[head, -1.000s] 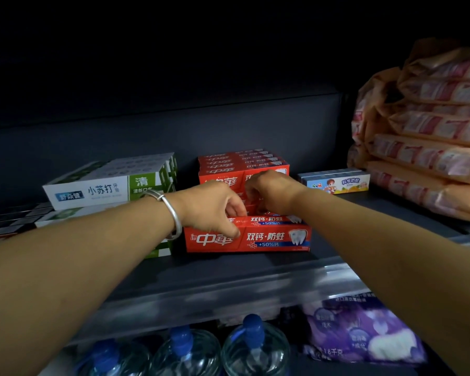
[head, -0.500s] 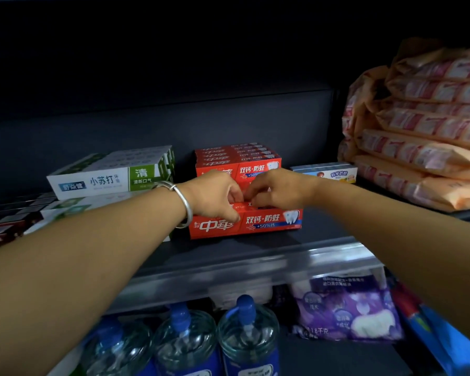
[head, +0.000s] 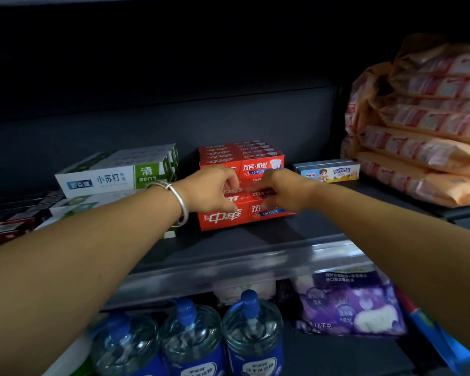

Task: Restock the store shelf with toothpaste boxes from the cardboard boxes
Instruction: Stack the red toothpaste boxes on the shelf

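Item: red toothpaste boxes [head: 229, 217], on the dark shelf [head: 228, 246]. I had them in two tiers; the front lower row sat nearer the shelf edge with its printed long face outward, so the brand could be read from the aisle. The back stack [head: 242, 156] stood higher against the rear panel, tops showing as narrow red strips side by side.

Hands: my left hand [head: 215, 189], a plain metal bangle [head: 179, 202] on its wrist, had its fingers curled down onto the top of the front row. My right hand [head: 280, 192] met it from the other side, fingertips bent onto the same boxes. Both appeared to pinch at a box in the middle; whether either had it truly gripped, I could not tell, the fingers being blurred. I judged this was squaring the row, not yet done.

Materials: thin glossy card, sharp-cornered, long and slim; likely light and apt to slide on the smooth shelf.

Neighbours: white-and-green boxes [head: 117, 173] stacked to the left; a pale blue children's box [head: 329, 170] to the right, apart from the red; soft crinkled orange packs [head: 423, 131] piled beyond. Below: clear water bottles [head: 190, 340] with blue caps and a purple soft pack [head: 350, 302].
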Action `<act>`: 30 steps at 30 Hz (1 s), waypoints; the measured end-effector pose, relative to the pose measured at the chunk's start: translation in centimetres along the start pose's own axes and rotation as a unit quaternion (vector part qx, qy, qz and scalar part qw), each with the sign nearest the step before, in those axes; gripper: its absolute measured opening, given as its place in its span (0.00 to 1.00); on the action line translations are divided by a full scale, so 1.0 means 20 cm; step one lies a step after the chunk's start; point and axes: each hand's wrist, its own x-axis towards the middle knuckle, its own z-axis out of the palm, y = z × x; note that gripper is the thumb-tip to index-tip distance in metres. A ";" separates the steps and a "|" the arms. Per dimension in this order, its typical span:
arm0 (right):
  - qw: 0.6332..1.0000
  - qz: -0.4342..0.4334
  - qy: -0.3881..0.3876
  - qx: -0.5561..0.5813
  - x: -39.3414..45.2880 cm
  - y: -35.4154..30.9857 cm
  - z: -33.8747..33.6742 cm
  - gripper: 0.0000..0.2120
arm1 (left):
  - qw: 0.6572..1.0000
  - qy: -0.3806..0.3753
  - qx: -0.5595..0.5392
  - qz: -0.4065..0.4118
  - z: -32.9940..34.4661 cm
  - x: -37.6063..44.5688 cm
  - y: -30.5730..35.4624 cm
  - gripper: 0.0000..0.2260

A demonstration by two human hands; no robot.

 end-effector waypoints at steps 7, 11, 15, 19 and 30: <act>0.994 0.014 0.056 -0.097 0.03 0.00 0.12 0.19 | 0.999 -0.022 -0.048 0.010 0.05 -0.05 -0.02 0.04; 0.982 0.021 0.097 -0.159 -0.02 -0.03 0.12 0.19 | 0.997 -0.066 -0.051 0.008 0.10 -0.07 -0.03 0.02; 0.981 0.037 0.107 -0.158 -0.01 -0.06 0.14 0.17 | 0.994 -0.094 -0.047 0.007 0.13 -0.07 -0.02 0.01; 0.975 0.048 0.107 -0.188 0.00 -0.06 0.16 0.18 | 0.994 -0.103 -0.044 0.004 0.15 -0.08 -0.02 0.01; 0.970 0.056 0.098 -0.213 -0.01 -0.08 0.15 0.18 | 0.995 -0.094 -0.040 0.006 0.17 -0.07 0.01 0.02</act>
